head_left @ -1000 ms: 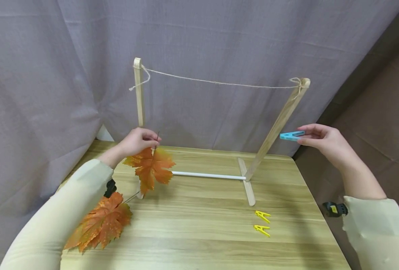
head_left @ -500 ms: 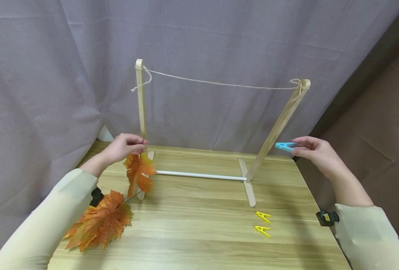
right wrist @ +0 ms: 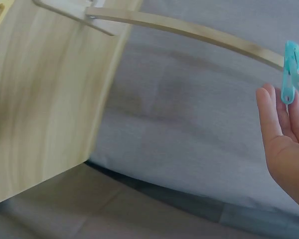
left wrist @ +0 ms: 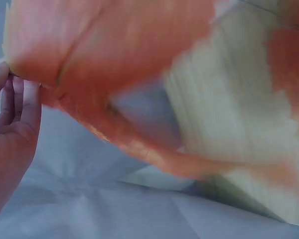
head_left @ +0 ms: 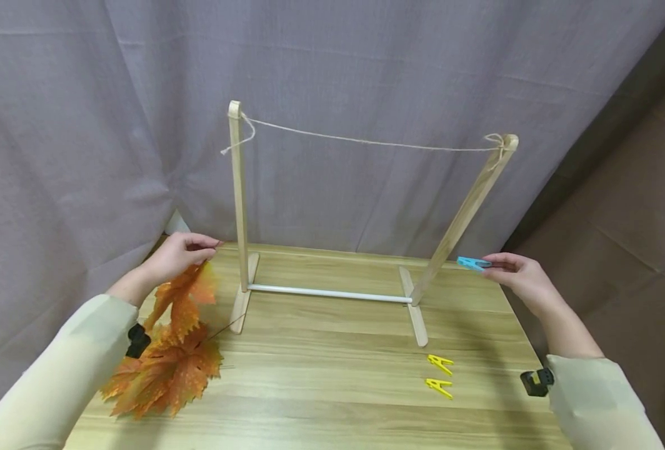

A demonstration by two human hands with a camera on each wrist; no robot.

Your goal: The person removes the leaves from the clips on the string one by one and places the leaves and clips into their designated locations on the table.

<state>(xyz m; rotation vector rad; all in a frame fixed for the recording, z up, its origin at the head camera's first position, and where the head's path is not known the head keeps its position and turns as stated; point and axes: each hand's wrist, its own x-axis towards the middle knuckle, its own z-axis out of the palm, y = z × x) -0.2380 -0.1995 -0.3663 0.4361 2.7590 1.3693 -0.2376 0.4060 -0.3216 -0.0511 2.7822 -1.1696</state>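
Observation:
My left hand (head_left: 177, 257) pinches the thin stem of an orange artificial maple leaf (head_left: 183, 303), which hangs below the fingers. In the left wrist view this leaf (left wrist: 114, 55) fills the top, blurred. Under it on the table lie more orange maple leaves (head_left: 177, 375), overlapping one another, a stem reaching toward the stand's left foot. My right hand (head_left: 526, 281) holds a blue clothespin (head_left: 472, 263) between thumb and fingers, beside the right post. That same clothespin (right wrist: 289, 72) shows at the fingertips in the right wrist view.
A wooden stand has a left post (head_left: 239, 200), a right post (head_left: 462, 225) and a white crossbar (head_left: 329, 292). Twine (head_left: 360, 141) is tied between the post tops. Two yellow clothespins (head_left: 440, 364) lie on the table (head_left: 321, 369) in front of the right foot. Grey curtain (head_left: 366, 62) hangs behind.
My left hand has moved left and slightly down with its leaf, from beside the left post to above the lying leaves. My right hand has lowered, still holding the blue clothespin.

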